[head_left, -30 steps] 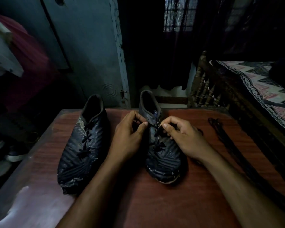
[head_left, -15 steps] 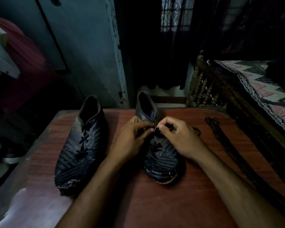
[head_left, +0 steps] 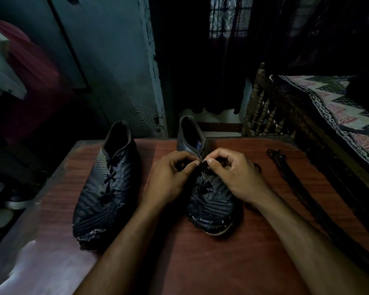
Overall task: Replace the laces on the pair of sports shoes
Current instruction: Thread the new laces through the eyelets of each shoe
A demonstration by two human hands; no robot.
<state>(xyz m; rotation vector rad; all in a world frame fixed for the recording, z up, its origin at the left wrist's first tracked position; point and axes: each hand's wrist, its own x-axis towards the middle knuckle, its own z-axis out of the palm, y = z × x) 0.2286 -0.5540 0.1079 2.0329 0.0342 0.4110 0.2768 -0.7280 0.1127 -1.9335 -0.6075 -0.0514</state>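
Left hand (head_left: pixel 170 177) and right hand (head_left: pixel 232 175) pinch the right shoe's lace (head_left: pixel 202 165), fingers curled

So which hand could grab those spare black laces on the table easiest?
Probably the right hand: the loose black laces lie on the red-brown table beside it, while the left hand would cross the dark shoe.

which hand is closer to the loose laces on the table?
Right. The right hand is on the right shoe, just left of the loose laces; the left hand is farther left, across the shoe.
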